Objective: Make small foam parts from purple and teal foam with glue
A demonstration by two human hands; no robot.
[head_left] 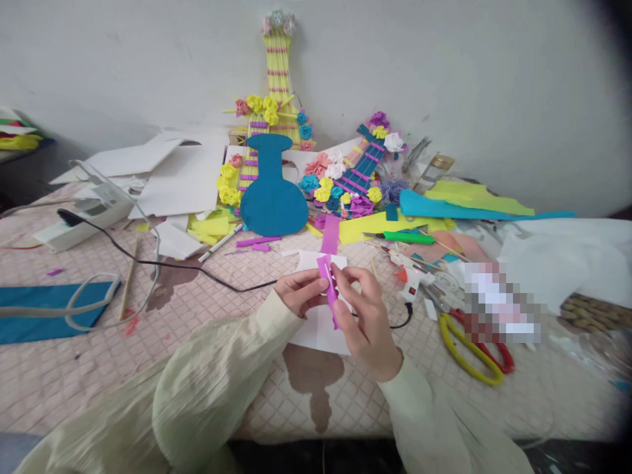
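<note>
Near the table's middle, my left hand [302, 289] pinches a narrow purple paper strip [324, 264] from the left, thumb on top. From the other side my right hand [368, 316] grips the same strip between thumb and fingers. A thin white stick seems to lie along the strip, partly hidden by my fingers. Below both hands lies a white paper sheet [316, 336]. Just beyond them is a flat purple paper piece [330, 234]. A blue guitar-shaped cutout [274, 204] leans upright behind, against a yellow decorated guitar model [279, 72].
A white glue gun [409, 280] with an orange tip lies to the right, near scissors [471, 349] with yellow and red handles. A green-handled cutter [409, 237] rests further back. On the left are a power strip [81, 224], a black cord [168, 264] and blue paper [44, 329].
</note>
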